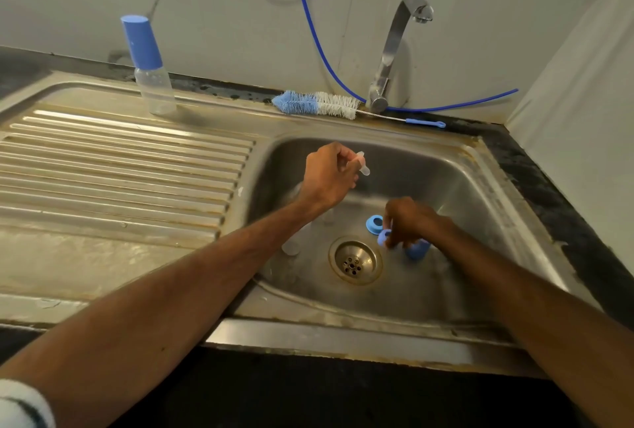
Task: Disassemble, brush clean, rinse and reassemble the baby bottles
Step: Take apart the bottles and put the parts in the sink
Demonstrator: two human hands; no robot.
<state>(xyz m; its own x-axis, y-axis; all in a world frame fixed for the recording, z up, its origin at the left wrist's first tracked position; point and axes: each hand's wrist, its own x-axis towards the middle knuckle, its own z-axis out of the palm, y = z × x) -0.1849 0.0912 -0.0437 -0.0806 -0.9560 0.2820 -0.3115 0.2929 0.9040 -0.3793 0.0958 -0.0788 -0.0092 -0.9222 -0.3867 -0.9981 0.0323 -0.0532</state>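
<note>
Steel basin (446, 187), with one bottle in pieces round the drain (355, 261): you look to be at the end of disassembly. Your left hand (329, 177), raised behind the drain, pinches the clear teat (361, 164) in curled fingers. Your right hand (408, 222), just right of the drain, has its fingertips closed on a small blue part (383, 238). The blue ring (374, 223) lies just behind and right of the drain, and a blue cap (417, 250) sits under that hand. What looks like the clear bottle body (295, 244) lies left of the drain, partly hidden by your forearm. A second bottle (149, 67), capped, stands far back-left of the drain. Brushing probably comes next, and the brush (319, 105) lies on the rim behind the drain, so free a hand first and keep small parts off the drain holes
</note>
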